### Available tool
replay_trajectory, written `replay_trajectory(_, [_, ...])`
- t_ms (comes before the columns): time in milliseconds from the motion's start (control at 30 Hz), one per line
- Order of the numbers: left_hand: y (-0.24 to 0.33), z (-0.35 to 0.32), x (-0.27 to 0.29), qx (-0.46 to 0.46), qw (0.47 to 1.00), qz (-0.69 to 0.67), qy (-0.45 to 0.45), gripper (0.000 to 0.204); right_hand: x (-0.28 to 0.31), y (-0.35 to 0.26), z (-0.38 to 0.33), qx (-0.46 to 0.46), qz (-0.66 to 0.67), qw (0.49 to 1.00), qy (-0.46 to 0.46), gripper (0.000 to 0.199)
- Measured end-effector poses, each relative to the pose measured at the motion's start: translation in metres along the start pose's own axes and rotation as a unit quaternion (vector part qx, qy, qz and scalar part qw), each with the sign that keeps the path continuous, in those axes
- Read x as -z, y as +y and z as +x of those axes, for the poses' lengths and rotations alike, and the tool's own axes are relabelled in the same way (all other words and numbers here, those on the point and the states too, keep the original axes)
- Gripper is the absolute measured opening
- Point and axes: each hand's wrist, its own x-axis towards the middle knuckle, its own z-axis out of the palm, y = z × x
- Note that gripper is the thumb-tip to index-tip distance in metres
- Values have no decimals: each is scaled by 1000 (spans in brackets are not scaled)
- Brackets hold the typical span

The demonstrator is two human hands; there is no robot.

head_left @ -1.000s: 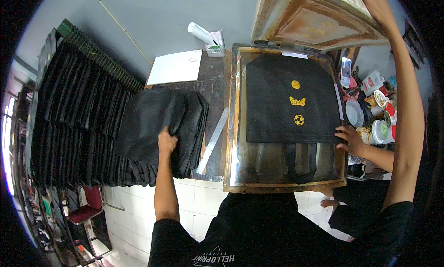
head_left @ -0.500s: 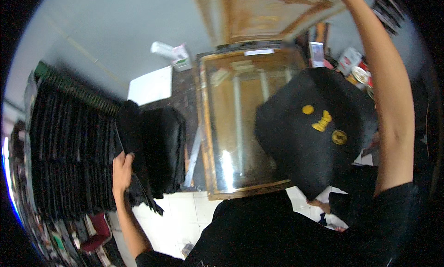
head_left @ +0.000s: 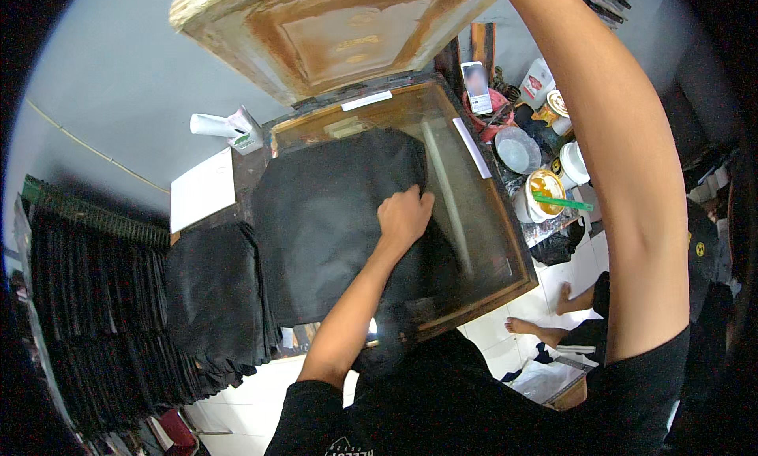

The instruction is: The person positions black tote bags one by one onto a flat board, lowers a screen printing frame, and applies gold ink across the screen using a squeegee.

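Plainly, the large black fabric panel (head_left: 324,227) lies mostly left of the left hand (head_left: 407,217)

Far left, upright rows of black fabric pieces (head_left: 87,282) stand packed; next, a rounded pile of black fabric (head_left: 213,290) sits against the panel's left edge. Behind it, a white rectangular sheet (head_left: 203,191) lies flat by the grey wall (head_left: 118,85).

The panel covers the left part of the wood-framed glass bed (head_left: 482,227), its long axis running from near the body toward the wall, tipped slightly right. The left hand is clearly the nearer one — fingers bunched narrow, holding cloth at the panel's right side.

Over the bed's far edge, a brown-stained screen frame (head_left: 347,41) is tilted up. The right arm (head_left: 632,164) rises beside it; the right hand is out of view, so I cannot tell its grip.

Rightmost, a white tub (head_left: 545,194) stands beside the bed — beyond, a co-worker's bare foot (head_left: 523,326) on white floor tiles (head_left: 493,341).
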Motion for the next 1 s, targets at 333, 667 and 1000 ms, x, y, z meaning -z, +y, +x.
replay_trajectory(333, [56,69,-34,27,997,59,35,54,-6,9,12,47,-7,999,27,32])
replay_trajectory(667, [55,64,-38,-20,994,106,32,35,4,4,-5,47,19,999,-2,28])
replay_trajectory(1000, [72,79,-17,-70,990,116,33,36,2,6,-4,61,22,998,8,27])
